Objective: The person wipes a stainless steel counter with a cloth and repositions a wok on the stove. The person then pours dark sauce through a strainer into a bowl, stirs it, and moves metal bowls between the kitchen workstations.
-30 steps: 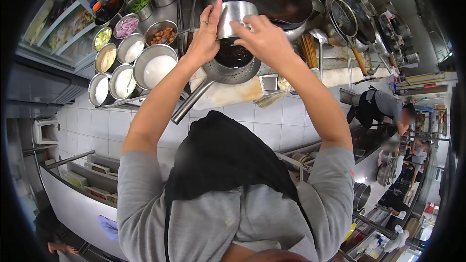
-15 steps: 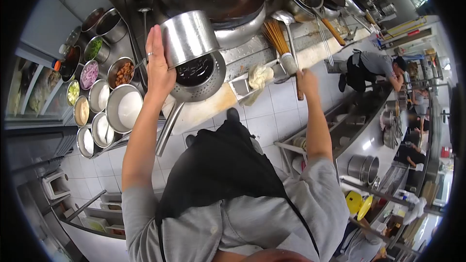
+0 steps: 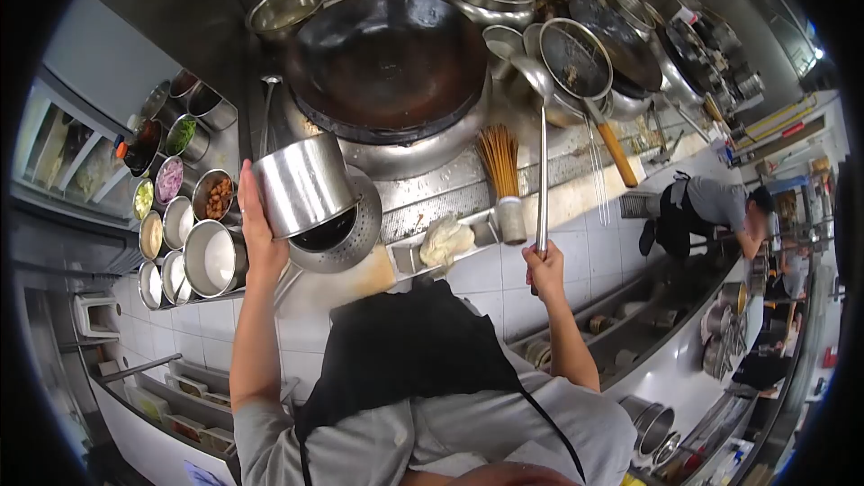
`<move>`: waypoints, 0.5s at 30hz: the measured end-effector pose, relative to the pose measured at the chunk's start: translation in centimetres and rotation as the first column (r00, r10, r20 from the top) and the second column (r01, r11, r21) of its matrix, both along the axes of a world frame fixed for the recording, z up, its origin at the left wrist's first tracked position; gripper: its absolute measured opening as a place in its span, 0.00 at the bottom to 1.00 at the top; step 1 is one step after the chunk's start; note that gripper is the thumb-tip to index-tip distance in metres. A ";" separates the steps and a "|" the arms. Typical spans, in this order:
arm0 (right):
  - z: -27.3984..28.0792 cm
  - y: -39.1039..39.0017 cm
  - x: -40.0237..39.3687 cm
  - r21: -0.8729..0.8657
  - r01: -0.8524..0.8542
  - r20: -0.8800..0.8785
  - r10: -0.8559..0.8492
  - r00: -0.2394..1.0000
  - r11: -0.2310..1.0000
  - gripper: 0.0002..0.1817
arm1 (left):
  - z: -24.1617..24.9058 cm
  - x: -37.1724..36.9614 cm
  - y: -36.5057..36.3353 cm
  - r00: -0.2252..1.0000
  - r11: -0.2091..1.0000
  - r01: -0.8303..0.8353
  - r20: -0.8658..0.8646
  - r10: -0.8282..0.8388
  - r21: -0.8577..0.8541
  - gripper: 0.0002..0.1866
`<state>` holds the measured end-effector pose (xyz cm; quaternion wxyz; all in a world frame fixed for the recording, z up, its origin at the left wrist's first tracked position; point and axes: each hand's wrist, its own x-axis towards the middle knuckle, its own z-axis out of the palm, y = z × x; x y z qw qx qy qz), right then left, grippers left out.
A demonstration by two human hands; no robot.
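Observation:
My left hand (image 3: 263, 236) holds a shiny steel pot (image 3: 304, 185) by its side, fingers pressed along the wall. The pot is tilted above a perforated strainer (image 3: 362, 227) with a long handle. Something dark and glossy (image 3: 326, 232) shows under the pot's edge; the pot's inside is hidden. My right hand (image 3: 545, 272) is closed round the lower end of a long ladle (image 3: 543, 171), whose bowl points away from me toward the back. Left of the ladle stands a bamboo wok brush (image 3: 500, 166). A large dark wok (image 3: 387, 63) sits on the stove ahead.
Steel containers of ingredients (image 3: 214, 256) stand at the left. A crumpled cloth (image 3: 445, 241) lies on the front ledge. A wire skimmer (image 3: 576, 58) with a wooden handle rests at the right. Further right, a person in a dark apron (image 3: 688, 207) bends over a counter.
The view has tilted up, showing more of the stove. My right hand has gone from the wok brush handle to the ladle handle. My left hand still holds the tilted pot.

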<state>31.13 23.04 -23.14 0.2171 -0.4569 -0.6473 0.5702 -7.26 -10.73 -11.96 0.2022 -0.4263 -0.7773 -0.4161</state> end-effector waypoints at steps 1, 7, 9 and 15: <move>1.1 1.5 -1.8 0.001 -0.035 -0.049 0.035 0.998 0.999 0.09 | 0.0 0.3 0.0 1.000 1.000 -0.004 0.007 0.004 0.008 0.46; 16.0 12.4 -22.0 0.073 -0.200 -0.434 0.211 0.876 0.977 0.16 | -0.2 1.2 0.9 0.996 0.997 -0.078 0.045 0.078 0.002 0.43; 19.3 17.0 -29.1 0.113 -0.178 -0.336 0.206 0.919 0.978 0.06 | 0.1 1.8 1.2 0.994 0.995 -0.096 0.056 0.097 -0.009 0.43; 22.9 27.4 -45.4 -0.095 -0.098 -0.510 0.036 0.859 0.991 0.06 | 1.5 2.8 2.1 0.987 0.986 -0.159 -0.005 0.159 -0.048 0.45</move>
